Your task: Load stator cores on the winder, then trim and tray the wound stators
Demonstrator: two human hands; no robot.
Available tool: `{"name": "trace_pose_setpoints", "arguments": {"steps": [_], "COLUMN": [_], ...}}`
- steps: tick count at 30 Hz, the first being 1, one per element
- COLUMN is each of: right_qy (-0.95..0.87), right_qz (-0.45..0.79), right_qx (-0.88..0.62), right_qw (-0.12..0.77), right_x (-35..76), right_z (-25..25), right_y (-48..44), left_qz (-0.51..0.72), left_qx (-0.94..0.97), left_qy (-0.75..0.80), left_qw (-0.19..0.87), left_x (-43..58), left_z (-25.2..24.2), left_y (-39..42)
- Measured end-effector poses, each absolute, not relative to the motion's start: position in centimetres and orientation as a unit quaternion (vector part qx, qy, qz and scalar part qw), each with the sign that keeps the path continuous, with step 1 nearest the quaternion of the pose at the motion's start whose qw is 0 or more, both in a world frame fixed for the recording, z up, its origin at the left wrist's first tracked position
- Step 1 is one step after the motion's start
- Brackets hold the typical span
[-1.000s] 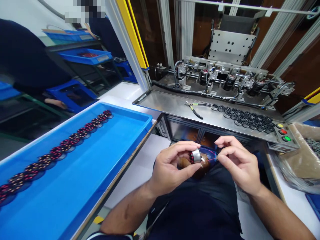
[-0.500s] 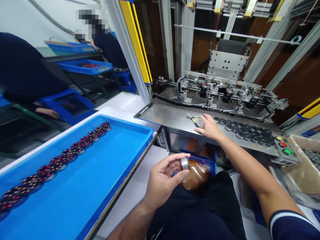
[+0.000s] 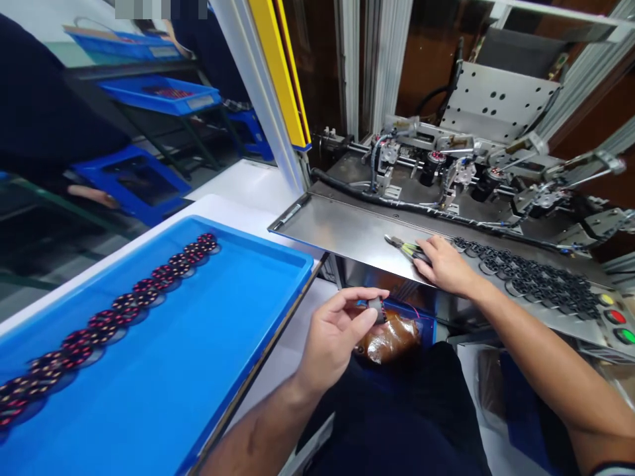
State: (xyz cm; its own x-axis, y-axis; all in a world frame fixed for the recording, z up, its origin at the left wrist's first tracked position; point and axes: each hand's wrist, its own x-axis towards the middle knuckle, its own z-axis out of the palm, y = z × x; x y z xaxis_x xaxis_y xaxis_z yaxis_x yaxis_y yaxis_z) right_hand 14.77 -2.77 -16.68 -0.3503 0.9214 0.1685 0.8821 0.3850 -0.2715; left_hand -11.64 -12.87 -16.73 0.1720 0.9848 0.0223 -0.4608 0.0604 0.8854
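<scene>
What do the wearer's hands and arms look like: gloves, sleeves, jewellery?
The left hand and right hand are both bare: no gloves, rings or watch visible. The left forearm and right forearm are uncovered as far as the frame shows; no sleeve is clearly in view.

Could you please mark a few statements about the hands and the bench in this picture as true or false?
1. The left hand pinches a small wound stator. True.
2. The wound stators in the blue tray lie in one long row. True.
3. The right hand rests in the blue tray. False: it lies on the pliers on the metal shelf.
4. The dark cores lie left of the pliers. False: they lie to the right of them.
</scene>
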Motion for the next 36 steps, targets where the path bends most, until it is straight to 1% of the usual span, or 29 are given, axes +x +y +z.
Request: {"name": "trace_pose_setpoints", "arguments": {"steps": [1,3,6,7,8,11,15,18,22,30,36], "right_qy": [-0.815,-0.787,-0.659,-0.627,-0.613,-0.618,-0.652,-0.687,-0.723,-0.736,-0.732], "right_qz": [0.086,0.185,0.426,0.470,0.491,0.467,0.367,0.332,0.309,0.305,0.308], "right_qx": [-0.550,-0.539,-0.452,-0.423,-0.411,-0.450,-0.523,-0.509,-0.471,-0.429,-0.415], "right_qw": [0.163,0.238,0.424,0.455,0.464,0.445,0.409,0.398,0.400,0.425,0.443], "right_x": [15.1,15.5,15.4,15.1,14.7,13.0,11.2,10.8,10.7,10.1,9.9], "right_z": [-16.6,-16.4,-17.0,-17.4,-17.9,-19.8,-21.6,-21.4,-20.3,-19.5,-19.5], "right_y": [-3.2,-4.9,-9.9,-12.0,-14.2,-20.3,-23.6,-22.9,-21.4,-20.9,-20.8], "left_qz": [0.558,0.562,0.562,0.562,0.560,0.548,0.528,0.520,0.519,0.528,0.526], "left_qx": [0.399,0.390,0.374,0.368,0.362,0.340,0.332,0.351,0.386,0.429,0.439], "left_qy": [0.323,0.321,0.324,0.323,0.323,0.328,0.329,0.309,0.317,0.306,0.292], "left_qw": [0.652,0.655,0.663,0.667,0.672,0.690,0.709,0.715,0.693,0.666,0.668], "left_x": [-11.6,-11.6,-11.6,-11.5,-11.4,-10.9,-10.1,-9.7,-9.4,-9.6,-9.4], "left_z": [-16.7,-16.7,-16.8,-16.9,-16.9,-16.7,-16.2,-16.1,-16.1,-15.4,-15.2], "left_y": [-12.7,-12.4,-12.0,-11.9,-11.8,-11.5,-11.4,-11.8,-12.5,-13.6,-13.9]}}
